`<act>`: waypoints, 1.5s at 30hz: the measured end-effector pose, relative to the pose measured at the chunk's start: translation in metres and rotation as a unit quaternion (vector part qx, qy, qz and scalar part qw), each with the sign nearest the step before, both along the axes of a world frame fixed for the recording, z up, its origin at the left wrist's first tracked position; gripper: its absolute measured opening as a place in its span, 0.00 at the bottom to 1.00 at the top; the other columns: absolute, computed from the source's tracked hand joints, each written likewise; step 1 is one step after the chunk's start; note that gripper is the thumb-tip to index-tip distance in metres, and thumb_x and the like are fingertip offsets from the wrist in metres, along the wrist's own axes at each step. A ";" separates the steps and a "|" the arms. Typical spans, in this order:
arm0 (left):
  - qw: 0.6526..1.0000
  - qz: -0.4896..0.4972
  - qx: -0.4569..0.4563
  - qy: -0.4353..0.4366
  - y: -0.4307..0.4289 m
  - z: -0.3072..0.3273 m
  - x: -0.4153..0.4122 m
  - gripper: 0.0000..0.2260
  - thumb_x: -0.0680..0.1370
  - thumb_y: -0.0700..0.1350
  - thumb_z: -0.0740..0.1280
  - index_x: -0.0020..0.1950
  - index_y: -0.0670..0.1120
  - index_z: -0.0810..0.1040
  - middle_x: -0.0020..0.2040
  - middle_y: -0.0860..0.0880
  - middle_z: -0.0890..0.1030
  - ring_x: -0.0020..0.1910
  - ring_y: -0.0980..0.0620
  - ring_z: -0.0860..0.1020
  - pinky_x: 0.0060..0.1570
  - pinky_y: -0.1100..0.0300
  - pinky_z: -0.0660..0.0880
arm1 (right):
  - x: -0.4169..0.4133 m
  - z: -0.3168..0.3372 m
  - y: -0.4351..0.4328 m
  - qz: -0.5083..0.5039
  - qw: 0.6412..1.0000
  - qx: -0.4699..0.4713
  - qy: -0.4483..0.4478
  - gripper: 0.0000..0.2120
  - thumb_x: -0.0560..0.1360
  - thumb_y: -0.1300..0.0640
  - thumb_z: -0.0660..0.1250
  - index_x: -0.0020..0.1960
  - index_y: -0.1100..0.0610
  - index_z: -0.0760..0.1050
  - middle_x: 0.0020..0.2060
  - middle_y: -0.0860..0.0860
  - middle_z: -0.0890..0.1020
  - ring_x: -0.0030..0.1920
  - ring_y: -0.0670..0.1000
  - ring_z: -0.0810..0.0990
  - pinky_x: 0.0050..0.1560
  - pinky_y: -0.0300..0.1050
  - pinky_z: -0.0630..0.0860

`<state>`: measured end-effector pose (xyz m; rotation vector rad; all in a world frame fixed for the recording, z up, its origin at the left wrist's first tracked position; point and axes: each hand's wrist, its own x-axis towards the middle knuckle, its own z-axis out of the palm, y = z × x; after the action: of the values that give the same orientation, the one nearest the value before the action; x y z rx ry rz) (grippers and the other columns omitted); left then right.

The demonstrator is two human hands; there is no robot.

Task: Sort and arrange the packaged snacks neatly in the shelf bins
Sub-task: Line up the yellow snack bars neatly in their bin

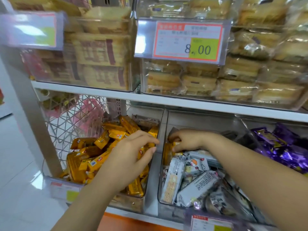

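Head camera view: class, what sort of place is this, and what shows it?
Most likely a shop's snack aisle. A price tag reading 8.00 fronts an upper bin, clear bins sit in rows on a white shelf, and they are heaped with yellow packets and white packets.

A white shelving unit fills the view, with a broad white upright [25, 100] at its left edge, level white shelf boards [103, 93], and an orange base strip [133, 221] below. A wire lattice panel [66, 124] stands at its side. To the left, glossy white floor tiles [18, 172] reflect bright light.
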<state>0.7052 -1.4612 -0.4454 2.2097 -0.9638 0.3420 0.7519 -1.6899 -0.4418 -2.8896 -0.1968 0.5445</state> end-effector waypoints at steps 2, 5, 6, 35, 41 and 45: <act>1.000 0.003 0.000 0.000 0.000 0.000 0.000 0.08 0.78 0.45 0.65 0.56 0.54 0.80 0.52 0.62 0.76 0.56 0.66 0.72 0.54 0.79 0.64 | 0.005 -0.002 0.004 0.000 1.000 0.001 0.025 0.30 0.74 0.49 0.68 0.72 0.58 0.64 0.68 0.54 0.71 0.66 0.53 0.71 0.67 0.49 0.67; 1.000 0.004 0.000 0.001 0.000 -0.001 0.001 0.08 0.78 0.44 0.65 0.56 0.53 0.80 0.52 0.62 0.76 0.57 0.66 0.71 0.54 0.80 0.62 | 0.008 -0.002 0.005 -0.008 0.999 0.016 0.038 0.31 0.73 0.51 0.70 0.71 0.59 0.64 0.68 0.54 0.71 0.66 0.54 0.71 0.67 0.48 0.68; 1.000 0.003 0.003 0.003 -0.001 -0.002 0.001 0.08 0.78 0.44 0.65 0.56 0.53 0.80 0.52 0.62 0.76 0.56 0.66 0.71 0.54 0.80 0.63 | 0.008 -0.001 0.004 -0.013 0.999 0.028 0.039 0.32 0.73 0.52 0.71 0.72 0.58 0.64 0.69 0.54 0.70 0.67 0.53 0.70 0.67 0.48 0.67; 0.999 0.004 -0.031 -0.030 0.002 -0.003 -0.006 0.15 0.79 0.45 0.65 0.64 0.56 0.73 0.56 0.62 0.71 0.47 0.69 0.72 0.42 0.77 0.68 | -0.097 0.033 0.024 -0.066 0.860 0.075 -0.500 0.19 0.72 0.50 0.70 0.62 0.47 0.72 0.38 0.47 0.81 0.35 0.47 0.76 0.37 0.44 0.75; 0.998 -0.005 -0.065 -0.008 0.012 -0.003 -0.010 0.22 0.78 0.46 0.66 0.69 0.61 0.65 0.60 0.63 0.65 0.55 0.65 0.72 0.50 0.73 0.71 | -0.100 0.021 0.050 0.072 0.827 0.133 -0.541 0.20 0.67 0.60 0.72 0.57 0.49 0.74 0.50 0.44 0.80 0.47 0.46 0.71 0.45 0.40 0.70; 0.992 0.011 -0.123 0.012 0.031 0.003 -0.007 0.21 0.78 0.45 0.66 0.66 0.64 0.65 0.62 0.64 0.67 0.51 0.64 0.77 0.51 0.71 0.74 | -0.077 0.035 0.076 0.089 0.827 0.122 -0.542 0.17 0.67 0.58 0.69 0.55 0.49 0.75 0.50 0.45 0.81 0.46 0.49 0.76 0.48 0.41 0.70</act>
<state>0.6980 -1.4303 -0.4426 1.9965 -0.8364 0.4220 0.6746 -1.6139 -0.4072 -2.5564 -0.6233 -1.0838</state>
